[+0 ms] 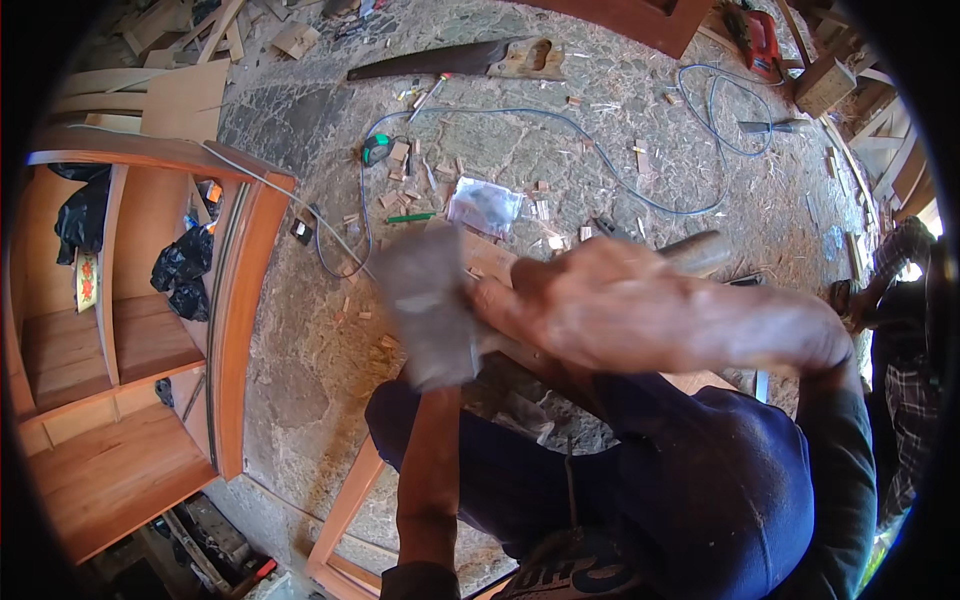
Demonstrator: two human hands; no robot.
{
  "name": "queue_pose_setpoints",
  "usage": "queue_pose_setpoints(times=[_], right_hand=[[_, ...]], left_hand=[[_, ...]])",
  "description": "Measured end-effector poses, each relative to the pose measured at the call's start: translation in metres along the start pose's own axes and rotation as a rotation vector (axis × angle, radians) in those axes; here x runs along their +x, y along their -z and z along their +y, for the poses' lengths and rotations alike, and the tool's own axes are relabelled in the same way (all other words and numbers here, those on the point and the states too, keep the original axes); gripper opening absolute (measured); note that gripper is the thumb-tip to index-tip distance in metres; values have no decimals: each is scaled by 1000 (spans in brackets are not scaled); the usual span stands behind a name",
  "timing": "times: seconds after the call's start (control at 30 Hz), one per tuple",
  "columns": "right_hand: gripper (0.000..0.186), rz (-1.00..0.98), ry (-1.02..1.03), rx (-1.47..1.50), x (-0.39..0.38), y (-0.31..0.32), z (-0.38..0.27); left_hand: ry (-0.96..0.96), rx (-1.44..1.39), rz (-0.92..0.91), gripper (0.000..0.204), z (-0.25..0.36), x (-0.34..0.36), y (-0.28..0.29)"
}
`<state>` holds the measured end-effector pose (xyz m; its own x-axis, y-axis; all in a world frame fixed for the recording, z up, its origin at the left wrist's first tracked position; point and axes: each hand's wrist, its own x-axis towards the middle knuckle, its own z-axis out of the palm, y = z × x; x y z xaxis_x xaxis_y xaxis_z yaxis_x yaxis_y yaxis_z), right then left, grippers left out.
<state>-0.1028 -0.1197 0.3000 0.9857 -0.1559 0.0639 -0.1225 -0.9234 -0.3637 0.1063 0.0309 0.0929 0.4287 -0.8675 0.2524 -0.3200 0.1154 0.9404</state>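
Observation:
My right hand (pixel 620 310), smeared by motion, is closed round the handle of a mallet (pixel 425 310). The mallet's blocky grey-brown head is in front of the hand's left side, and the handle's butt (pixel 700 252) sticks out past the knuckles. From the lower edge my left forearm (pixel 428 470) reaches up behind the mallet head, which hides my left hand and its fingers. Pieces of brown wood (pixel 690 382) show below my right hand, partly covered by it and by my knees. Anything that the left hand holds cannot be made out.
A wooden cabinet (pixel 230 330) with black plastic bags stands on the left. Across the littered floor lie a handsaw (pixel 450 62), a green tape measure (pixel 376 150), a green pencil-like stick (pixel 410 217), a clear plastic bag (pixel 485 207) and a looping cable (pixel 560 118). Another person (pixel 905 370) is at right.

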Motion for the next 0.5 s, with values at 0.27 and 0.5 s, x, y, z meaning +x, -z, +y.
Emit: queue_pose_setpoints(times=[0.27, 0.5], right_hand=[[39, 126, -277, 605, -26, -34, 21], [42, 245, -737, 851, -63, -82, 41]], left_hand=[[-16, -42, -66, 45, 27, 1, -5], [5, -154, -245, 33, 90, 78, -34]])
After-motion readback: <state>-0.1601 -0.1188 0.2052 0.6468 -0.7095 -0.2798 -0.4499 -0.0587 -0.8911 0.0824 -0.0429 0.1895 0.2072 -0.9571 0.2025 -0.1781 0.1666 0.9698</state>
